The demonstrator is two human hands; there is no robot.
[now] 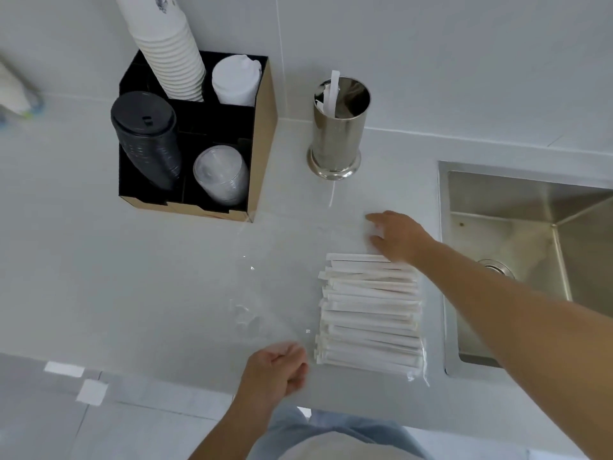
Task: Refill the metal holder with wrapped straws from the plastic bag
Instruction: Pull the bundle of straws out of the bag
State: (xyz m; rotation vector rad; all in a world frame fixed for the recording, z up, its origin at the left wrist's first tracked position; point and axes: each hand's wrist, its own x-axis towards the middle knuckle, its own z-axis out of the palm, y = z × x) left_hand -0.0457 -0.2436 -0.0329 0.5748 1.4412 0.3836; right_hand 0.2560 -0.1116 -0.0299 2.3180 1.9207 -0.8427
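The shiny metal holder [336,134] stands upright at the back of the white counter with only a few wrapped straws [332,92] in it. A clear plastic bag [265,293] lies flat in front of it, and a thick stack of wrapped straws [370,313] fills its right end. My right hand [398,237] reaches over the stack to the bag's far right corner, thumb and forefinger apart and touching the plastic. My left hand [278,366] is curled at the bag's near edge, and its fingers seem to pinch the plastic. One loose wrapped straw [331,194] lies just in front of the holder.
A black cup organiser [262,134] with white cups, black lids and clear lids stands left of the holder. A steel sink [530,247] is sunk into the counter on the right, close to the straws. The wall runs behind the holder; the counter's front edge is by my left hand.
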